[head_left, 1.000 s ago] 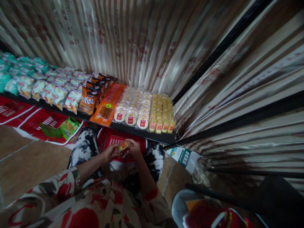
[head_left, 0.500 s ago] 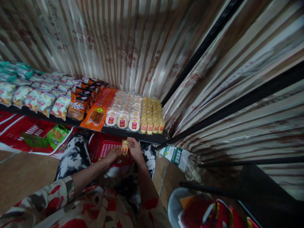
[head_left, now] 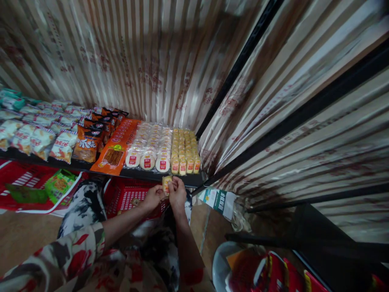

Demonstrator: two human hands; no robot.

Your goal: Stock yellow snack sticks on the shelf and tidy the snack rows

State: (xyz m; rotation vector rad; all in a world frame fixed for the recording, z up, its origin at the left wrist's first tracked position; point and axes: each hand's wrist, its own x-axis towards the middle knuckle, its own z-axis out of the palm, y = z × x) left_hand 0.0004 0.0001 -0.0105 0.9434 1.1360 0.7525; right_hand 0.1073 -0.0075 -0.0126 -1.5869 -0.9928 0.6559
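Note:
A small yellow wrapped snack cake (head_left: 166, 183) with a red-and-white label is held upright just in front of the shelf edge. My right hand (head_left: 178, 196) pinches it from the right, thumb across its front. Fingers of my left hand (head_left: 153, 198) are closed at its lower left edge. Just beyond, rows of similar yellow snack cakes (head_left: 186, 152) stand at the right end of the black shelf (head_left: 158, 177). Round white wrapped crackers (head_left: 147, 161) line up beside them. Below my hands sits a red basket (head_left: 127, 194) with a few small items in it.
Left along the shelf are an orange flat packet (head_left: 113, 152), orange snack bags (head_left: 86, 144) and white snack bags (head_left: 63, 146). A second red basket (head_left: 24, 178) holds green packets. Black poles (head_left: 237, 67) and a striped curtain (head_left: 121, 56) enclose the right and back. A bucket (head_left: 220, 265) holds red packets.
My view has shifted slightly, with the shelf lower and further left. The snack cake and both hands have moved right relative to the basket, nearer the yellow rows.

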